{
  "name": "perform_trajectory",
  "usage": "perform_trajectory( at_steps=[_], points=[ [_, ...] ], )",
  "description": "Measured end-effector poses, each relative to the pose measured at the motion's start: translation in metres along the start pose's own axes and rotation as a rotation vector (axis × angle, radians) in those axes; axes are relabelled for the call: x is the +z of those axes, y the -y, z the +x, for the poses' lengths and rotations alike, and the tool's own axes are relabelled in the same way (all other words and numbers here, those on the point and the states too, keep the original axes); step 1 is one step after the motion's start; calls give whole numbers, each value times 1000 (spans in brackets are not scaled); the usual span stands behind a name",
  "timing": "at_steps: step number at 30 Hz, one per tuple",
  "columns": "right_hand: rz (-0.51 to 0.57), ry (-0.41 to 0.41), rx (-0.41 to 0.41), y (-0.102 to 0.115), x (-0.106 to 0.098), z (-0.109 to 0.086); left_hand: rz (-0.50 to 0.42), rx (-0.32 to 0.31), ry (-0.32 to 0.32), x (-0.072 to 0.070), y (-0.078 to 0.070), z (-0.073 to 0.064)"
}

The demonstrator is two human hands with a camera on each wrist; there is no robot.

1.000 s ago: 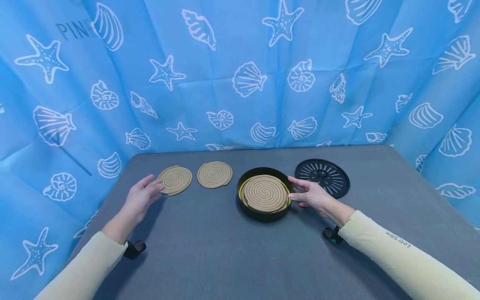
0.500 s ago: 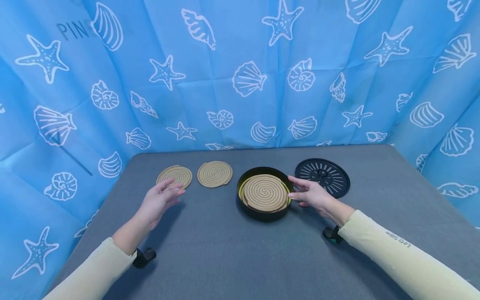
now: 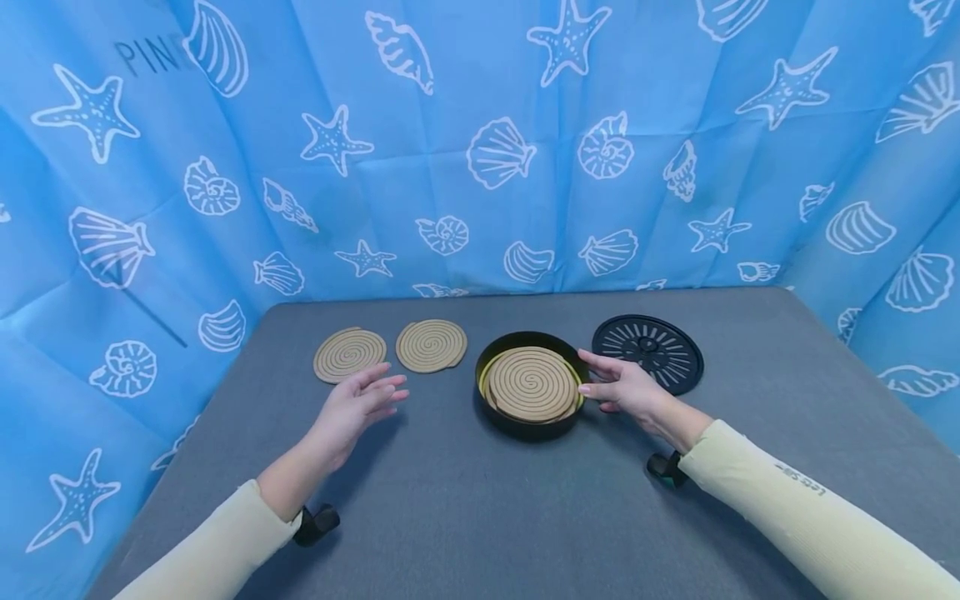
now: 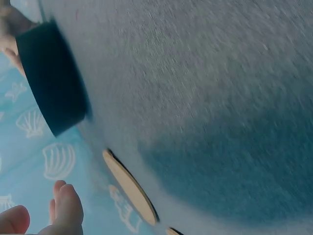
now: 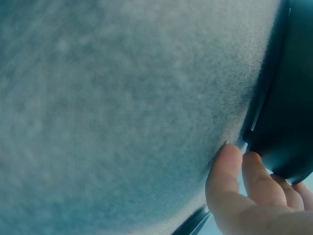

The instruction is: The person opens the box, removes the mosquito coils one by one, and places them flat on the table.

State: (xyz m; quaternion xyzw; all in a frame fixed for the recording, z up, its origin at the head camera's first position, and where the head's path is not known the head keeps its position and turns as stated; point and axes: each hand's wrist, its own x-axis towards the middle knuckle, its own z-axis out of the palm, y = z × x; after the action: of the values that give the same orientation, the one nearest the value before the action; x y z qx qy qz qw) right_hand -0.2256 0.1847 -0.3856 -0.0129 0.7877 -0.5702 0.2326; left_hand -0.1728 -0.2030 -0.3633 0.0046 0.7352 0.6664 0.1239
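My left hand (image 3: pixel 358 410) hovers above the table just in front of the left mosquito coil (image 3: pixel 349 355), fingers extended and holding nothing. To the right of that coil lies another tan spiral coil (image 3: pixel 431 346). A round black tin (image 3: pixel 517 429) with a yellow inner edge stands in the middle, with stacked coils (image 3: pixel 532 383) inside it. My right hand (image 3: pixel 626 392) rests its fingertips against the tin's right rim. In the right wrist view, the fingers (image 5: pixel 261 181) touch the dark side of the tin (image 5: pixel 288 98).
Behind my right hand lies a black slotted lid (image 3: pixel 648 354), flat on the grey table (image 3: pixel 465 508). A blue curtain (image 3: pixel 420 183) printed with shells and starfish hangs along the table's back and sides.
My left hand has moved right and slightly toward me, away from the left coil, which now shows almost whole. The right hand stays at the tin, and the coils have not moved.
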Motion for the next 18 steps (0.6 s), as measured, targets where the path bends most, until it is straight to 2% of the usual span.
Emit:
perform_trajectory(
  at_steps=[8, 18],
  points=[
    [8, 0, -4, -1, 1, 0, -5, -5, 41, 20, 5, 3],
    [0, -4, -11, -1, 1, 0, -39, 24, 61, 40, 2, 5]
  ],
)
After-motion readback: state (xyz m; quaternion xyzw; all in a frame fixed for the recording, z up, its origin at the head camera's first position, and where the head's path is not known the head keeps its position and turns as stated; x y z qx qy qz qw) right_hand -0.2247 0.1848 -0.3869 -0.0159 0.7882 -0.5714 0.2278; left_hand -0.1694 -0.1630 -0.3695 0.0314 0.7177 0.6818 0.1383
